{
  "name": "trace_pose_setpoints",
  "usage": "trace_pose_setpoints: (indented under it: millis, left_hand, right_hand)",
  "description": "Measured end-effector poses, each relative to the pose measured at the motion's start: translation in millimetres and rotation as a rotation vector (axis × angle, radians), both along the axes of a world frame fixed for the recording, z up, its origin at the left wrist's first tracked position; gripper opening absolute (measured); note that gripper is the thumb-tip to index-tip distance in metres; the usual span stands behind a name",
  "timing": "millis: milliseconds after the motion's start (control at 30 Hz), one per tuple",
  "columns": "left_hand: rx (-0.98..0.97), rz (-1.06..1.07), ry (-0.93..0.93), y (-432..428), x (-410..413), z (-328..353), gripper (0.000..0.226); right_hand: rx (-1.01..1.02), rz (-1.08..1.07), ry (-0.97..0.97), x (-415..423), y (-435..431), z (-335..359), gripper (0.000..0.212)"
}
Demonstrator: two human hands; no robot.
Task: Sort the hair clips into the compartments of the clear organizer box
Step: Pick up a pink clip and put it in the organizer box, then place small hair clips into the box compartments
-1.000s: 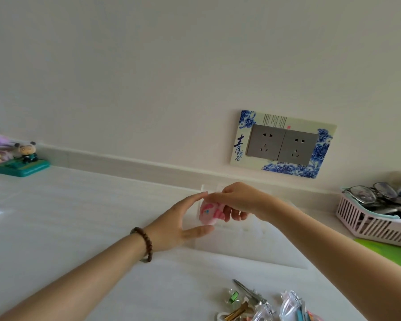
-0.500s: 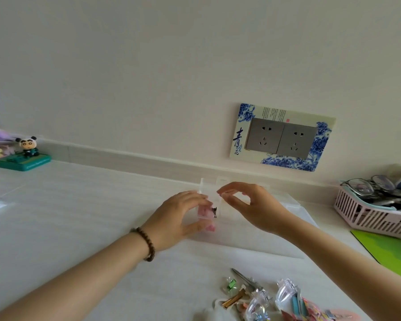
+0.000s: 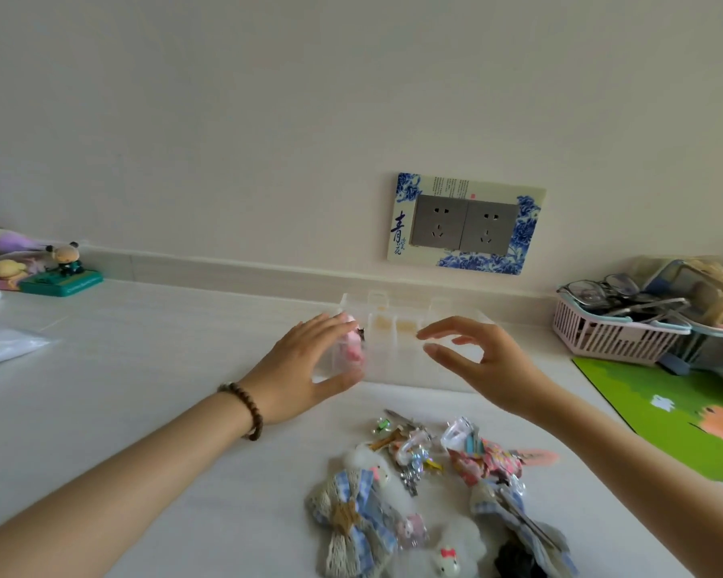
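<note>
organizer box (image 3: 397,352): clear, open, by the wall
pink clip (image 3: 353,348): in box's left-end compartment
clip pile (image 3: 439,494): loose, in front of the box (bows, metal snaps)

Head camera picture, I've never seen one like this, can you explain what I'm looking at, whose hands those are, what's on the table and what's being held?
The one current picture comes from a camera worn on a person's head, looking forward and down, so the two bare arms are the wearer's own. On the white table stands a clear organizer box near the wall. The left hand, with a bead bracelet on its wrist, cups the box's left end, where a pink hair clip sits. The right hand hovers open above the box, holding nothing. Nearer the wearer lies a pile of hair clips not yet sorted. A pink basket with eyeglasses sits at the right.
</note>
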State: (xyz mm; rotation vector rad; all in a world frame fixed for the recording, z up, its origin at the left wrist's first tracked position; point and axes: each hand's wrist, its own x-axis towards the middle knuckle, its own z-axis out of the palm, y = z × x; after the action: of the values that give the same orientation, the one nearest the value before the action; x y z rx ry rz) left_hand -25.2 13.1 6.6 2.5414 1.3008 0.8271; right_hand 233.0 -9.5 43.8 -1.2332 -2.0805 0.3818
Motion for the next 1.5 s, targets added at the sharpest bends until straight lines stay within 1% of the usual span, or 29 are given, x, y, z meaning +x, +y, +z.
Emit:
trace_pose_setpoints:
  millis: [67, 133, 200, 267, 400, 500, 600, 667, 733, 800, 867, 933, 967, 1067, 1133, 1233, 1333, 1400, 1500]
  left_hand:
    - [-0.069, -0.037, -0.037, -21, 2, 1, 0.075]
    - [-0.217, -0.067, -0.049, -39, 8, 1, 0.059]
    - [-0.33, -0.074, -0.04, -51, 16, -1, 0.05]
    - [-0.386, -0.074, -0.054, -56, 24, -5, 0.046]
    - [-0.435, -0.071, -0.176, -58, 38, -6, 0.031]
    - [-0.413, -0.058, -0.229, -56, 48, -6, 0.028]
    - [-0.364, -0.039, -0.279, -52, 51, -6, 0.028]
    - [-0.314, -0.027, -0.309, -46, 49, -7, 0.032]
    - [-0.211, -0.015, -0.312, -39, 45, -7, 0.041]
    - [-0.076, 0.008, -0.243, -29, 39, -8, 0.056]
    - [-0.001, 0.035, -0.105, -18, 34, -9, 0.064]
    - [0.013, 0.051, 0.022, -9, 31, -11, 0.059]
    - [0.017, 0.05, 0.042, -5, 30, -12, 0.056]
    - [0.046, 0.012, -0.048, 1, 28, -13, 0.051]
    - [0.055, -0.013, -0.101, 1, 26, -11, 0.05]
    - [0.038, -0.04, -0.1, -8, 22, -6, 0.052]
    - [0.039, -0.069, -0.079, -22, 16, -5, 0.053]
    - [0.042, -0.096, -0.071, -31, 10, -5, 0.052]
    - [0.028, -0.107, -0.106, -41, 1, -5, 0.046]
  right_hand:
    - [-0.097, 0.041, -0.028, 7, -17, 0, 0.027]
    - [-0.224, 0.064, -0.103, 13, -30, -2, 0.036]
    - [-0.314, 0.04, -0.159, 20, -37, -11, 0.037]
    - [-0.363, -0.008, -0.16, 27, -39, -21, 0.034]
    - [-0.434, -0.073, -0.139, 33, -38, -34, 0.035]
    - [-0.442, -0.123, -0.146, 36, -32, -37, 0.032]
    - [-0.434, -0.096, -0.164, 39, -27, -36, 0.028]
    - [-0.407, -0.075, -0.174, 39, -25, -36, 0.025]
    - [-0.392, -0.069, -0.147, 39, -22, -37, 0.021]
    - [-0.379, -0.06, -0.103, 39, -19, -38, 0.016]
    - [-0.366, -0.04, -0.021, 38, -13, -36, 0.012]
    - [-0.344, -0.009, 0.075, 35, -9, -29, 0.01]
    - [-0.325, 0.002, 0.115, 33, -6, -25, 0.011]
    - [-0.25, 0.015, 0.222, 25, 6, -12, 0.017]
    - [-0.206, 0.017, 0.294, 18, 13, -5, 0.015]
    - [-0.169, 0.023, 0.352, 7, 23, 2, 0.014]
    - [-0.147, 0.04, 0.371, -3, 34, 4, 0.021]
    - [-0.14, 0.056, 0.347, -10, 41, 4, 0.019]
    - [-0.152, 0.098, 0.281, -20, 48, 5, 0.019]
